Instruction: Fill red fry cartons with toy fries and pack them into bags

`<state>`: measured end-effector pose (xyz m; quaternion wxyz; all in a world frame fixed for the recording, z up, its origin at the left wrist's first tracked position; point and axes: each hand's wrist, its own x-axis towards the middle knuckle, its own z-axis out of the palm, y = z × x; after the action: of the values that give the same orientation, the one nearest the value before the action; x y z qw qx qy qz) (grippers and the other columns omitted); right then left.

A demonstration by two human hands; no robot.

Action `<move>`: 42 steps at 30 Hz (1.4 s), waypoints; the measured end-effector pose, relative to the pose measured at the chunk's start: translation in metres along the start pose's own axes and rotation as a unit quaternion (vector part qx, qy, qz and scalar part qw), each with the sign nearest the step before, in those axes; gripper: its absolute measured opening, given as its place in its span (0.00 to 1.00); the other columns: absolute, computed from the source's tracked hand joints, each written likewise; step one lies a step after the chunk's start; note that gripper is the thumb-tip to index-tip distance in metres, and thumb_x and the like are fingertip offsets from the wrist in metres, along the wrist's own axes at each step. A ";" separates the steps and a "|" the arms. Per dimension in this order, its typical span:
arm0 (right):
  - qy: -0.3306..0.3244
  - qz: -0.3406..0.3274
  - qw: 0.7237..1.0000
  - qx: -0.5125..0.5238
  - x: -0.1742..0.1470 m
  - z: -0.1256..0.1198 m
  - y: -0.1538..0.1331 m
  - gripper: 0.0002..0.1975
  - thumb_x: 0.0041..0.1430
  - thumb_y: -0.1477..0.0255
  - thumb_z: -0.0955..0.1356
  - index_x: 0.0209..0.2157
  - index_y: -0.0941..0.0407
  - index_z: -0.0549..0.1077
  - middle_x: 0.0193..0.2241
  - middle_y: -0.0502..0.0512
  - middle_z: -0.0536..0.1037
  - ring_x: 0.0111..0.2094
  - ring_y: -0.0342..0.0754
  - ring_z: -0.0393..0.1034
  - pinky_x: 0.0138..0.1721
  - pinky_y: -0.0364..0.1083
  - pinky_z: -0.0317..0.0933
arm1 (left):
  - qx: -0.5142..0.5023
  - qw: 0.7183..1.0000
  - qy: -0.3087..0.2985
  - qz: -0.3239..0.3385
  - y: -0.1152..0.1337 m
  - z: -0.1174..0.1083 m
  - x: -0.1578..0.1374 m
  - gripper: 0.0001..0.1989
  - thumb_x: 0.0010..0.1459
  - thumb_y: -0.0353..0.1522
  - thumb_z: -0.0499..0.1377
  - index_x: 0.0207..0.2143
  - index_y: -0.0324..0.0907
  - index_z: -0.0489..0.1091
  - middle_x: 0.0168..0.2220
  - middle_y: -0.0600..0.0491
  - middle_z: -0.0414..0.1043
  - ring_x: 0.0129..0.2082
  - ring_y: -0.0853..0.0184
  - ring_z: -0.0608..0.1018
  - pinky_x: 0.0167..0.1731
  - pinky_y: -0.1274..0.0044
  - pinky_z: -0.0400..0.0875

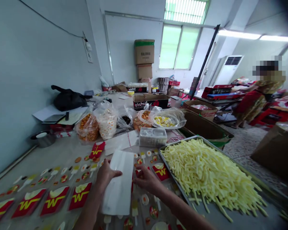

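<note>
A long white card or flat stack of white sheets (120, 188) is held upright-tilted over the table by my left hand (107, 175), thumb across its face and fingers behind its left edge. My right hand (145, 179) is at the card's right edge, fingers curled together; what they pinch, if anything, is hidden. A red sleeve with a yellow W (160, 171) lies just right of that hand. Around both hands lie clear plastic trays with small food-shaped pieces and more red W sleeves (79, 195) in rows.
A metal tray (180, 188) heaped with pale yellow fry-like strips (211, 172) stands at right. Behind are bags of small pieces (107, 123), a stack of clear plastic trays (153, 136) and open cardboard boxes (204, 127). Another person (261, 89) stands at the far right.
</note>
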<state>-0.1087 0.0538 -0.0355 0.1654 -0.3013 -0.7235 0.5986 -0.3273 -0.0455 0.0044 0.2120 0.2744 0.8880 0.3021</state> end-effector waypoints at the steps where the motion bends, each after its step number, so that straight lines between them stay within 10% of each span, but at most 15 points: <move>1: 0.005 0.002 1.000 -0.003 0.000 -0.001 -0.001 0.27 0.49 0.62 0.75 0.51 0.53 0.71 0.33 0.50 0.76 0.30 0.46 0.70 0.29 0.44 0.61 | -0.021 1.000 -0.019 0.004 0.000 -0.004 0.001 0.38 0.32 0.34 0.74 0.49 0.34 0.69 0.42 0.37 0.79 0.47 0.42 0.79 0.44 0.64 0.72; 9: 0.034 0.001 0.977 0.213 -0.001 0.005 -0.036 0.38 0.53 0.57 0.75 0.60 0.52 0.59 0.43 0.55 0.79 0.43 0.52 0.75 0.45 0.50 0.68 | -0.231 0.964 -0.132 0.010 0.007 -0.011 -0.023 0.28 0.41 0.41 0.72 0.44 0.39 0.74 0.38 0.45 0.81 0.33 0.56 0.82 0.32 0.70 0.76; 15: 0.037 0.020 0.959 0.281 0.007 0.027 -0.046 0.42 0.36 0.71 0.77 0.55 0.53 0.60 0.35 0.52 0.79 0.29 0.51 0.74 0.32 0.49 0.68 | -0.206 0.976 0.065 0.005 0.004 0.005 -0.033 0.37 0.31 0.27 0.76 0.48 0.41 0.70 0.46 0.47 0.76 0.49 0.55 0.76 0.47 0.71 0.69; 22: -0.003 -0.018 1.000 -0.022 0.014 0.007 -0.024 0.38 0.48 0.68 0.72 0.60 0.54 0.58 0.34 0.54 0.78 0.31 0.54 0.73 0.33 0.51 0.66 | -0.251 0.967 0.048 0.016 -0.011 -0.001 -0.008 0.10 0.43 0.30 0.69 0.26 0.39 0.70 0.27 0.55 0.70 0.31 0.67 0.72 0.37 0.74 0.65; 25: 0.084 -0.096 0.949 -0.287 0.017 -0.015 -0.040 0.33 0.51 0.58 0.75 0.56 0.54 0.68 0.41 0.60 0.77 0.42 0.61 0.72 0.43 0.58 0.65 | -0.313 0.949 -0.013 0.039 -0.020 -0.019 -0.009 0.11 0.44 0.34 0.68 0.28 0.39 0.70 0.25 0.57 0.68 0.27 0.71 0.69 0.32 0.77 0.64; 28: 0.133 -0.214 0.909 -0.332 0.028 -0.013 -0.075 0.32 0.55 0.50 0.72 0.55 0.54 0.71 0.51 0.66 0.74 0.52 0.64 0.68 0.51 0.62 0.62 | -0.362 0.928 -0.058 0.068 -0.034 -0.047 -0.030 0.16 0.44 0.38 0.68 0.31 0.39 0.70 0.26 0.58 0.68 0.25 0.73 0.67 0.30 0.79 0.62; 31: 0.037 -0.296 0.934 -0.196 0.044 0.025 -0.118 0.38 0.54 0.50 0.74 0.61 0.53 0.67 0.57 0.65 0.72 0.55 0.59 0.68 0.50 0.57 0.66 | -0.381 0.918 -0.076 0.081 -0.054 -0.079 -0.068 0.18 0.44 0.41 0.69 0.31 0.39 0.69 0.26 0.58 0.67 0.24 0.74 0.66 0.28 0.79 0.61; 34: -0.168 -0.258 0.950 -0.063 0.055 0.087 -0.157 0.25 0.53 0.55 0.75 0.48 0.54 0.76 0.41 0.58 0.80 0.40 0.51 0.75 0.40 0.50 0.69 | -0.407 0.905 -0.082 0.092 -0.075 -0.111 -0.111 0.18 0.47 0.41 0.70 0.36 0.40 0.71 0.31 0.56 0.70 0.29 0.73 0.69 0.31 0.80 0.64; 37: -0.325 -0.190 0.925 0.054 0.054 0.158 -0.186 0.14 0.54 0.59 0.75 0.34 0.56 0.79 0.27 0.51 0.78 0.28 0.44 0.71 0.33 0.45 0.66 | -0.406 0.907 -0.053 0.097 -0.096 -0.149 -0.145 0.22 0.51 0.41 0.69 0.45 0.41 0.72 0.37 0.53 0.74 0.35 0.70 0.74 0.37 0.78 0.67; 42: -0.492 -0.212 0.843 0.042 0.063 0.279 -0.207 0.15 0.58 0.59 0.73 0.38 0.57 0.80 0.32 0.52 0.81 0.33 0.46 0.74 0.37 0.45 0.67 | -0.255 0.962 0.103 0.013 -0.164 -0.215 -0.179 0.16 0.60 0.45 0.61 0.39 0.42 0.78 0.31 0.54 0.76 0.30 0.69 0.73 0.31 0.78 0.65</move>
<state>-0.3738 -0.1412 0.0933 -0.0767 0.2008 -0.7306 0.6481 -0.3670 -0.3555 0.0912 0.1786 0.1905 0.7951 0.5475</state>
